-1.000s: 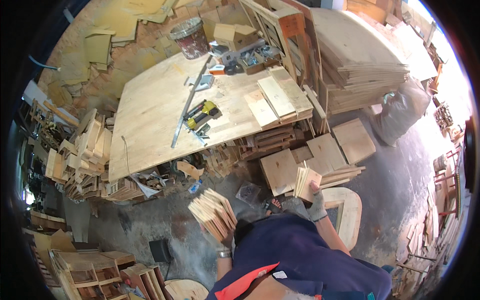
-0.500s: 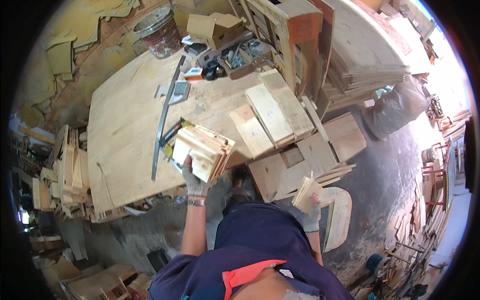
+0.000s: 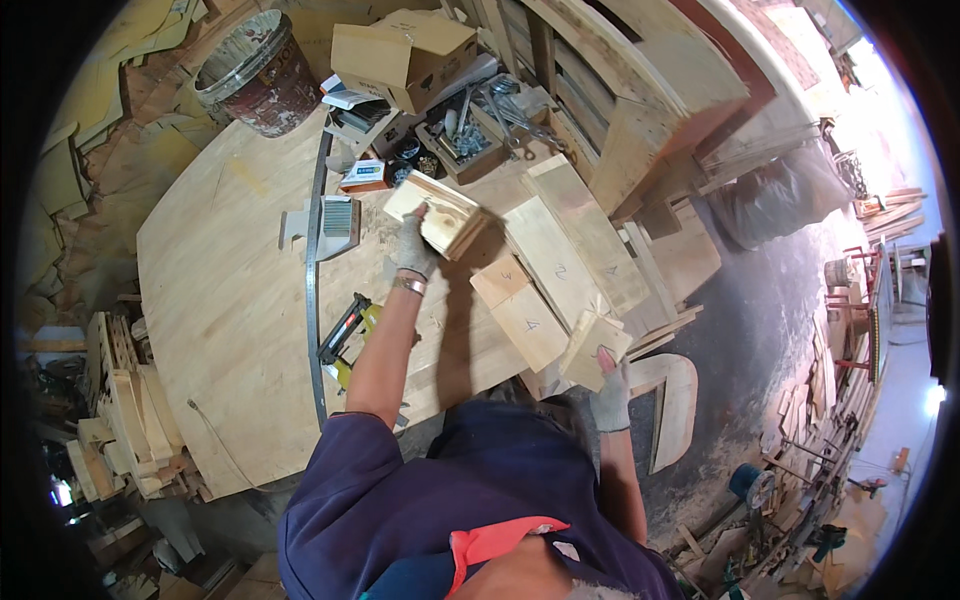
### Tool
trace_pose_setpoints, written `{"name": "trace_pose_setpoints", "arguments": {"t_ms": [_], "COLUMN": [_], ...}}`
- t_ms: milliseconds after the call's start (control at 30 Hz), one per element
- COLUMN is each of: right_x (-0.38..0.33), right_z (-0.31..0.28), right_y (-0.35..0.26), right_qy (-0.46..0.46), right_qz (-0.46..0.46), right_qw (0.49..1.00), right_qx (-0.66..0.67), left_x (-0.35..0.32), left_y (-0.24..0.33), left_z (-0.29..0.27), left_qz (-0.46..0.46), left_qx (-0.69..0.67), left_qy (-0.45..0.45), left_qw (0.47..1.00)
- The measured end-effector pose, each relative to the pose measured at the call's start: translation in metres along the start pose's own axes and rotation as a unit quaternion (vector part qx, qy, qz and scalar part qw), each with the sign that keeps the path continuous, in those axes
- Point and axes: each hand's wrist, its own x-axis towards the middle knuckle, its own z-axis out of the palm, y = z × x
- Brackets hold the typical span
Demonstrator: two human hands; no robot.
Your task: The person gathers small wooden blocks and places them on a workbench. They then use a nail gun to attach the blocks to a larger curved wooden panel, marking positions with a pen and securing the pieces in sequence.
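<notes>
My left hand [image 3: 413, 250], in a pale glove, grips a small stack of wooden boards [image 3: 438, 213] over the far part of the workbench [image 3: 230, 310]. Its thumb lies across the top board. My right hand [image 3: 609, 402], also gloved, pinches a smaller bundle of thin wooden pieces [image 3: 592, 350] near the bench's front edge. Between the hands lie flat boards with pencil marks: two short ones [image 3: 518, 310] and a longer pale one [image 3: 557, 270]. A black and yellow-green nail gun [image 3: 350, 328] rests beside my left forearm, which partly hides it.
A long metal ruler [image 3: 315, 260] crosses the bench beside a block of nail strips [image 3: 339, 218]. Behind stand a bucket [image 3: 268, 85], a cardboard box [image 3: 425, 60] and a tray of metal hardware [image 3: 465, 140]. A curved wooden piece [image 3: 678, 410] is right of my right hand.
My left hand has carried its stack away from me, toward the hardware tray, leaving the nail gun more exposed. My right hand has risen slightly with its bundle, toward the marked boards. The view has shifted.
</notes>
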Motion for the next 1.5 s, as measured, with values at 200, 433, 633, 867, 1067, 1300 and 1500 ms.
{"name": "trace_pose_setpoints", "arguments": {"t_ms": [200, 433, 633, 867, 1067, 1300, 1500], "right_x": [0.012, 0.005, -0.004, 0.005, 0.072, 0.190, 0.275], "right_z": [0.071, 0.075, 0.070, 0.101, 0.166, 0.239, 0.252], "right_y": [-0.008, 0.007, 0.014, -0.006, -0.057, -0.069, -0.013], "right_qy": [-0.018, 0.012, 0.041, 0.029, -0.047, -0.082, -0.058], "right_qz": [-0.009, -0.012, -0.012, -0.040, -0.110, -0.116, 0.073], "right_qw": [1.000, 0.999, 0.997, 0.972, 0.935, 0.899, 0.947], "right_qx": [-0.013, -0.042, -0.062, -0.228, -0.335, -0.413, -0.309], "left_x": [-0.001, 0.013, -0.001, -0.045, -0.073, -0.037, -0.038], "left_y": [-0.062, -0.026, 0.039, 0.096, 0.090, 0.069, 0.076], "left_z": [0.005, -0.032, -0.048, -0.032, -0.021, -0.015, -0.019], "left_qz": [0.048, 0.066, 0.236, 0.313, 0.145, 0.084, 0.073], "left_qx": [-0.058, 0.011, 0.193, 0.374, 0.381, 0.679, 0.649], "left_qy": [0.016, 0.041, 0.149, 0.190, 0.055, 0.096, 0.103], "left_qw": [0.997, 0.997, 0.941, 0.852, 0.911, 0.723, 0.750]}}
